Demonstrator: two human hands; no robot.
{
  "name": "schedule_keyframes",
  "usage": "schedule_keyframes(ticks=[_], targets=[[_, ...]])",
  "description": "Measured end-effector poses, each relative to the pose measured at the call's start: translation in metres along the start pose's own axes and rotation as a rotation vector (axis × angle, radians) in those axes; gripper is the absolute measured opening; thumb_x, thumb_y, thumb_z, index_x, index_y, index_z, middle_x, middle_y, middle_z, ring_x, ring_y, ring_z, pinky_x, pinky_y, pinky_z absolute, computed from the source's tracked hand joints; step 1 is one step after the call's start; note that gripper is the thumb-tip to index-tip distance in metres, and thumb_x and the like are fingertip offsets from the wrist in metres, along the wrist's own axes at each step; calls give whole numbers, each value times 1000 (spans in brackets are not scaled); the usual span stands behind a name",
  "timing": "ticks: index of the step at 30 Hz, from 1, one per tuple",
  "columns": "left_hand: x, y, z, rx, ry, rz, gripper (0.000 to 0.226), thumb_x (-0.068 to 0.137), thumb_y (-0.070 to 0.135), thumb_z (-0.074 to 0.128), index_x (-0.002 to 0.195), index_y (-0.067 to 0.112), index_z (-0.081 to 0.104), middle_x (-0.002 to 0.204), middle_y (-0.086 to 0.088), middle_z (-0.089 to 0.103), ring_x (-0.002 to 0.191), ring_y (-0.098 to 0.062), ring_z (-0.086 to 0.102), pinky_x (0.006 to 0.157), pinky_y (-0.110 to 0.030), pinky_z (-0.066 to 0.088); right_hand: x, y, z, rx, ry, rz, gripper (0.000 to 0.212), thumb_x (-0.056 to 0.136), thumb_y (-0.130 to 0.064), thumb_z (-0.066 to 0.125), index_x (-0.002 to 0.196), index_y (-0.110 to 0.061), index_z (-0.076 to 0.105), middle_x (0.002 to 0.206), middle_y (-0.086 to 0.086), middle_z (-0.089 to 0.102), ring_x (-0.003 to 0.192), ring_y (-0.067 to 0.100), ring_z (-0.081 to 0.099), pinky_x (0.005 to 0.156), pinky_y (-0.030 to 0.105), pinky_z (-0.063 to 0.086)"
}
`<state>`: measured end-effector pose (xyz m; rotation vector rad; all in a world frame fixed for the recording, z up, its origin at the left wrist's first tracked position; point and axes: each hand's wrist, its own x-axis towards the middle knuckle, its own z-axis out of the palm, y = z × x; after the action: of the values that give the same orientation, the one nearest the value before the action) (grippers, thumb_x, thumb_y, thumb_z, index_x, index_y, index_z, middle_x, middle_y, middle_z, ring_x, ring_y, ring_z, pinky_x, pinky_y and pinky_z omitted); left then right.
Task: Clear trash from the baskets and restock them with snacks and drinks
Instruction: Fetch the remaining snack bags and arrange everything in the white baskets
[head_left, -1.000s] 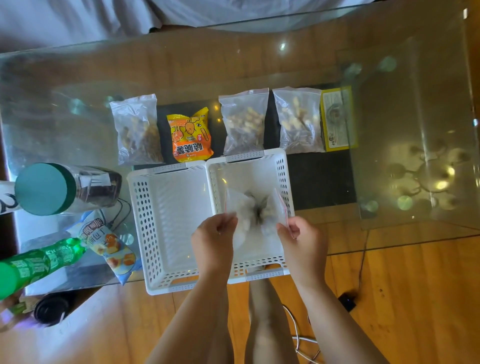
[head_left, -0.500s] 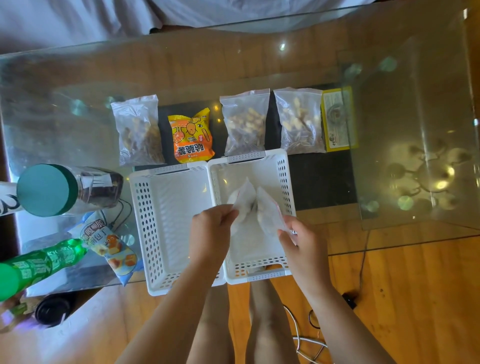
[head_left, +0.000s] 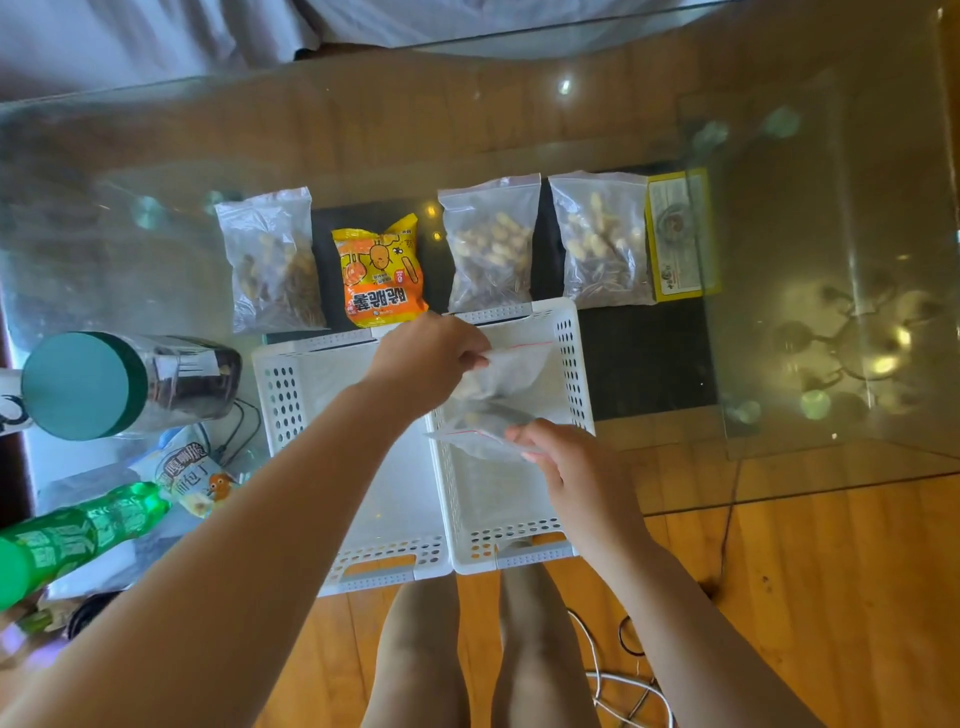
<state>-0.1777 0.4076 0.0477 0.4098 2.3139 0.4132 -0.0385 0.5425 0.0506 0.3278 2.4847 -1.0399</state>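
At frame centre, the left hand (head_left: 426, 358) pinches the upper end and the right hand (head_left: 563, 467) the lower end of a clear zip bag (head_left: 493, 395) above the right white basket (head_left: 574, 364).

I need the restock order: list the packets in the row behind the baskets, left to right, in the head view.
Clear nut bag → orange snack packet → second clear nut bag → third clear nut bag → yellow-edged flat packet.
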Motion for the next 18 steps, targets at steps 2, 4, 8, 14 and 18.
schedule_keyframes(ticks=[2,4,8,14,18], targets=[[4,-1,-5,21,-8,11,21,92,26,54,106,19,69,103,-8,69,98,-31,61,82,-41,52,14,-3,0,3,-39,-59,21,92,-14,51,106,-20,65,106,-2,69,96,15,62,76,22,47],[7,-4,-8,22,-8,15,23,92,28,54,108,20,69,103,-8,69,97,-31,61,81,-41,52,29,-7,-1,25,-99,-112,18,92,-13,50,102,-17,66,103,-2,70,95,14,63,75,18,44],[8,-9,-12,-45,-31,18,23,91,25,57,107,15,70,99,-10,71,95,-30,62,83,-41,52,55,-11,-2,77,-235,-162,17,92,-11,49,96,-10,66,100,3,71,93,18,65,80,23,48],[8,-16,-15,-155,55,-13,20,92,21,56,104,14,71,100,-6,72,92,-26,63,83,-43,52,72,-5,-1,165,-200,-93,18,90,-5,50,97,-9,67,98,3,73,93,17,66,82,31,51],[9,-16,-17,-162,56,0,25,92,21,56,112,15,69,108,-4,72,95,-23,64,85,-36,52,65,-6,3,220,-64,-60,17,88,-4,54,94,-10,69,96,2,73,90,12,66,80,10,43]])
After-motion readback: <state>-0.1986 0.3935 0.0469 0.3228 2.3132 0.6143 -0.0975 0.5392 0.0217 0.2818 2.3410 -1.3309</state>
